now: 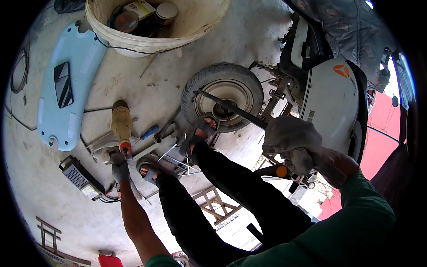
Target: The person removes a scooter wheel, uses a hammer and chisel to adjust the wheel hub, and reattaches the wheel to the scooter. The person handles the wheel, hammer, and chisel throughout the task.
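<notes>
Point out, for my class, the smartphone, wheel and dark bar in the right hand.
Smartphone (63, 84): head view, middle of its upward face.
Wheel (231, 91): head view, pale rim.
Dark bar (234, 109): head view, middle of its exposed length.

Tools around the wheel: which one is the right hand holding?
The long dark bar, gripped at one end by the gloved right hand and reaching across the wheel; the blue-handled tool and the metal one beside it lie on the floor.

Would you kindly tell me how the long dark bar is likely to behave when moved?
The bar will probably be stiff, since it runs straight and looks metallic. It may feel tip-heavy, as the right hand holds one end and the rest extends across the wheel.
</notes>
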A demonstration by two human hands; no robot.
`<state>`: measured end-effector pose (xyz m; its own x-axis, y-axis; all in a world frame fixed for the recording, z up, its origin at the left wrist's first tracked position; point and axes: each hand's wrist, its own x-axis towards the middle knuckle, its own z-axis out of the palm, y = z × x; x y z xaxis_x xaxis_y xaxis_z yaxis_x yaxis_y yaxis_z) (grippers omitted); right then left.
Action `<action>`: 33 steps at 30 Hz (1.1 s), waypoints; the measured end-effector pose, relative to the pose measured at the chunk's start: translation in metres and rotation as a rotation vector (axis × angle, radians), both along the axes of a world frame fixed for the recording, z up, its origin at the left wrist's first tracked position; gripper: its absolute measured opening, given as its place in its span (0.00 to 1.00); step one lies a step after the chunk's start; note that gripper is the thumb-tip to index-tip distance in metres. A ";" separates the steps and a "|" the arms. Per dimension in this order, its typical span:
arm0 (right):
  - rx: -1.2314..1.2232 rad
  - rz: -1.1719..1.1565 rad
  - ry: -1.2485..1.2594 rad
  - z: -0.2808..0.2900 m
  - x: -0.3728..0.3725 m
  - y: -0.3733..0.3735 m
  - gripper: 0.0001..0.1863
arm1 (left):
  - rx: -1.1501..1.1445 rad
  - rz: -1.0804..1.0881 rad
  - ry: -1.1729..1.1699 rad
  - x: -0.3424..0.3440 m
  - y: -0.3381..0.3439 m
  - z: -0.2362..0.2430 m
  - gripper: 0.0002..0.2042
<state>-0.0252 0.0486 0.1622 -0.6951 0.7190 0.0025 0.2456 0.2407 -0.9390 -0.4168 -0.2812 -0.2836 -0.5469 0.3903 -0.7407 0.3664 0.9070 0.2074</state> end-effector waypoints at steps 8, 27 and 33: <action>-0.032 0.077 -0.024 0.006 0.005 0.003 0.16 | -0.180 -0.027 -0.149 0.005 0.014 0.099 0.16; -0.149 0.062 -0.112 0.020 -0.009 0.009 0.23 | 0.080 0.201 -0.675 0.149 0.177 0.633 0.06; -0.051 0.081 -0.104 0.008 -0.007 0.005 0.26 | 0.104 0.088 -0.682 0.190 0.216 0.666 0.06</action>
